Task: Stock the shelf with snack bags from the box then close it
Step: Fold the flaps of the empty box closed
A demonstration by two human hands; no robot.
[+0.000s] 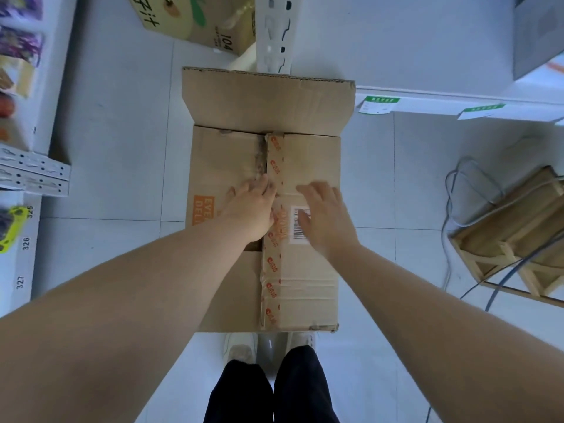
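A brown cardboard box (300,166) stands on the white tiled floor in front of my feet. Its two long top flaps lie folded down, meeting along a taped seam with orange print. The far flap (268,99) still sticks out flat, away from me. My left hand (251,209) rests palm down on the left flap, fingers at the seam. My right hand (325,218) lies flat on the right flap, partly over a barcode label. Neither hand holds anything. Snack bags (18,47) stand on the shelf at the far left.
A white shelf (21,254) with number tags runs along the left edge. Another printed carton (195,22) and a white slotted post (274,32) stand beyond the box. A wooden crate (512,239) with grey cables lies at the right. Price tags hang on a shelf edge at upper right.
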